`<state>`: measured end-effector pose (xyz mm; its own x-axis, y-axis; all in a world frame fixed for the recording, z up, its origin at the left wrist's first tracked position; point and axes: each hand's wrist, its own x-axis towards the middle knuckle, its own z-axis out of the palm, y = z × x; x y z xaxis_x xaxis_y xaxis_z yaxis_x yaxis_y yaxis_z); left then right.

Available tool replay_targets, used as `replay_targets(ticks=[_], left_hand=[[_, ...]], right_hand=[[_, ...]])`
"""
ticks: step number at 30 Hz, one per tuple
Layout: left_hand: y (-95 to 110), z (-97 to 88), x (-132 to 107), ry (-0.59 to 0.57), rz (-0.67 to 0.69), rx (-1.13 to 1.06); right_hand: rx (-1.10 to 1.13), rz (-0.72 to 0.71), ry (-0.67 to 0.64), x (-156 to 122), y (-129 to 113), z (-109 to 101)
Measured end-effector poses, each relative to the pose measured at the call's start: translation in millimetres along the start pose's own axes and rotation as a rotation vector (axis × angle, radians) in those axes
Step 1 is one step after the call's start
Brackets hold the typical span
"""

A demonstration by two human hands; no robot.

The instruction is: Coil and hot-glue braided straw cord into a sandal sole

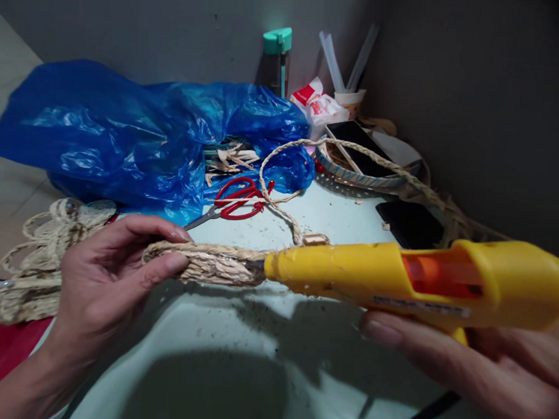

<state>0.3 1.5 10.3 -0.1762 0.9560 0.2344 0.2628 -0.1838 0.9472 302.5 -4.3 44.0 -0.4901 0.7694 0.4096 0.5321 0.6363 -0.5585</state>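
Observation:
My left hand pinches the left edge of a flat coil of braided straw, thumb under and fingers over it. My right hand grips a yellow glue gun with an orange stick showing inside. The gun's nozzle touches the right edge of the coil. A loose braided straw cord runs from the coil up and back toward the right.
A pale blue table carries red-handled scissors, a blue plastic bag with straw scraps, a dark phone, a woven tray, a cup of glue sticks and a teal-capped bottle. More braided straw lies at left.

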Motion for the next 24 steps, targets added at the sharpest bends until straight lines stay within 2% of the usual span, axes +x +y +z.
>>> replay_targets(ticks=[7,9,12,14,16,18,20,24], left_hand=[[-8.2,-4.5,2.5,-0.027,-0.005,-0.032],[-11.3,-6.6,5.6,-0.033,0.001,-0.052],[-12.3,-7.4,11.1,-0.012,-0.030,-0.136],[-11.5,-6.5,14.1,0.019,-0.060,-0.195],[-11.0,-5.3,16.4,0.060,-0.085,-0.220],[-12.0,-4.8,18.1,0.086,-0.109,-0.216],[-14.3,-5.1,19.3,0.098,-0.115,-0.208],[-18.6,-6.3,18.7,0.083,-0.099,-0.205]], right_hand=[[0.081,0.045,-0.040,5.2,-0.5,1.1],[0.183,0.120,-0.023,5.1,1.4,2.1],[0.471,0.321,-0.033,1.9,6.4,3.3],[0.759,0.489,-0.124,-0.3,9.6,5.1],[1.066,0.640,-0.268,-1.8,11.1,9.5],[1.253,0.699,-0.402,-2.9,10.1,17.0],[1.251,0.708,-0.497,-4.1,7.4,26.7],[1.040,0.836,-0.696,-4.1,1.1,45.2]])
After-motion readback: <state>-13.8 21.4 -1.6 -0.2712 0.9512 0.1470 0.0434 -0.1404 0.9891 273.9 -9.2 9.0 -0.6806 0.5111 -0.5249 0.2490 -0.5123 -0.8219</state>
